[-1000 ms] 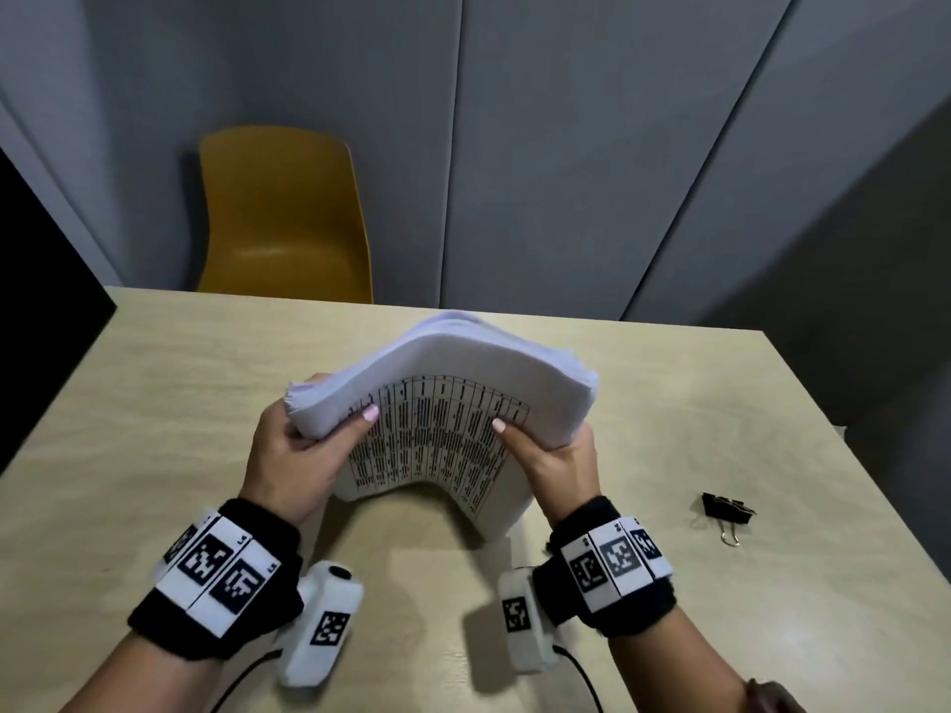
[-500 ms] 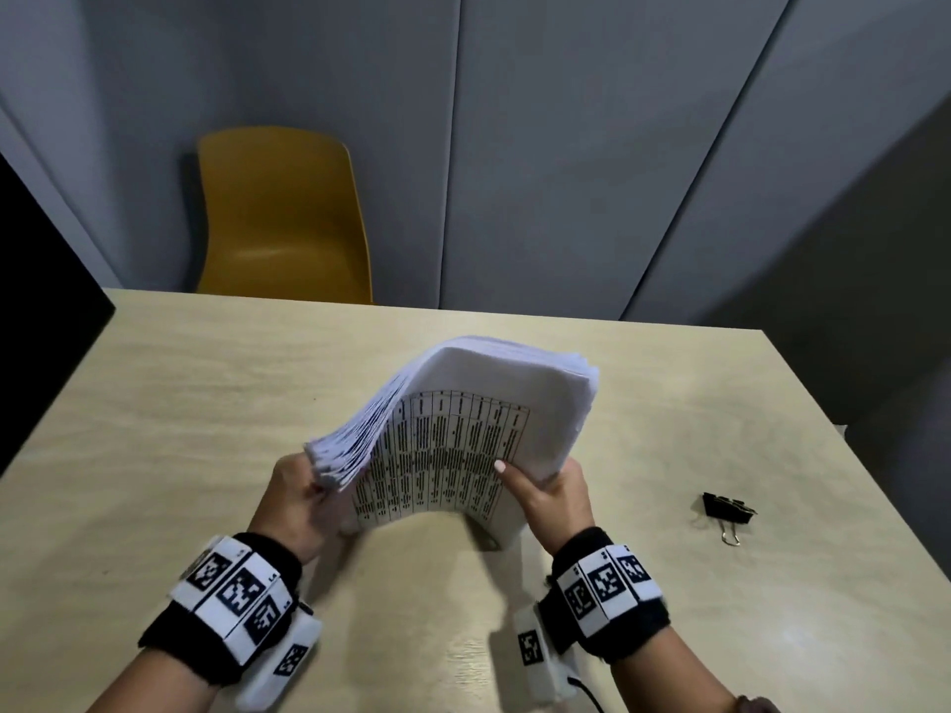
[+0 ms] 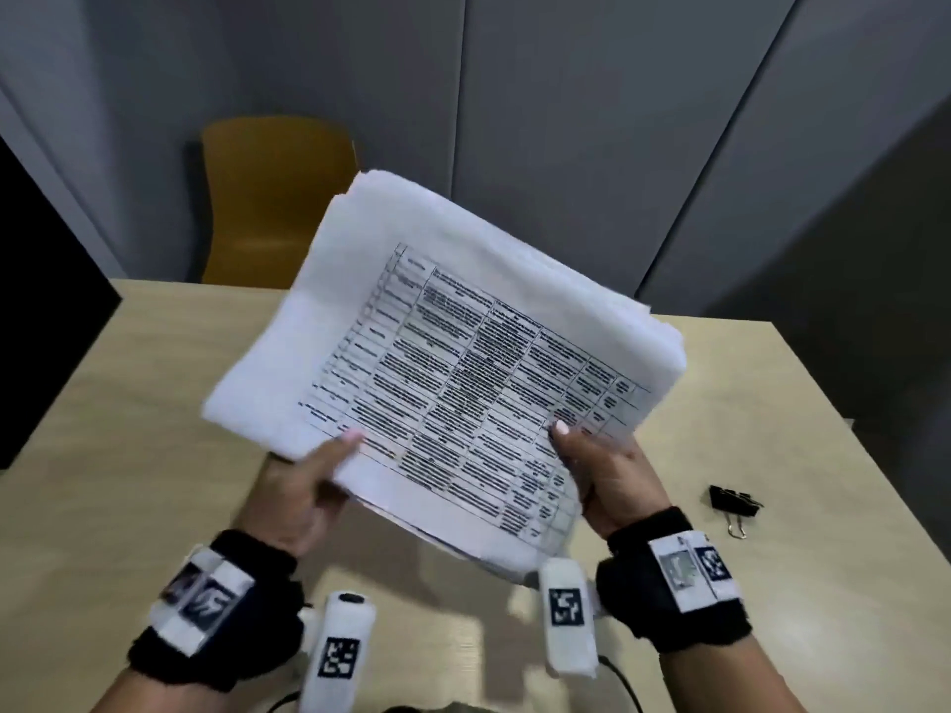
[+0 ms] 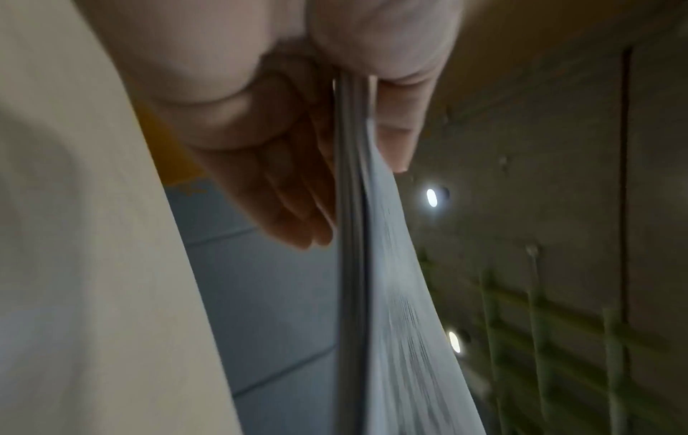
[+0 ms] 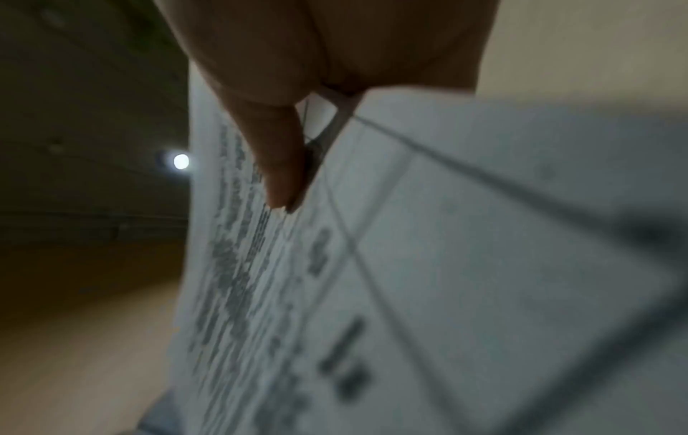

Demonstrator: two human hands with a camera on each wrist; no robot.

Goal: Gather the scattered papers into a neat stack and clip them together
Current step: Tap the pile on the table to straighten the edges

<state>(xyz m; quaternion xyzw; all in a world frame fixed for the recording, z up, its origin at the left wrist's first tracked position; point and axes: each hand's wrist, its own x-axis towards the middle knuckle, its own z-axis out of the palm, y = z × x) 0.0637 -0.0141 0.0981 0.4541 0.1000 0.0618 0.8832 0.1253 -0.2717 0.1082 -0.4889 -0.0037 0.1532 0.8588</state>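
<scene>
A thick stack of white papers (image 3: pixel 453 362) with a printed table on its top sheet is held up above the table, tilted toward me. My left hand (image 3: pixel 309 481) grips its lower left edge, thumb on top and fingers beneath. My right hand (image 3: pixel 602 465) grips the lower right corner the same way. The left wrist view shows the stack (image 4: pixel 357 265) edge-on, pinched between thumb and fingers. In the right wrist view the thumb lies on the printed sheet (image 5: pixel 446 265). A black binder clip (image 3: pixel 733 501) lies on the table to the right of my right hand.
The light wooden table (image 3: pixel 128 455) stretches out under the stack. A yellow chair (image 3: pixel 273 198) stands behind its far edge against grey wall panels. A dark panel (image 3: pixel 46 301) borders the table on the left.
The stack was bent in an arch low over the table. It has now been lifted, flattened and turned, and my left hand has moved to its lower left edge.
</scene>
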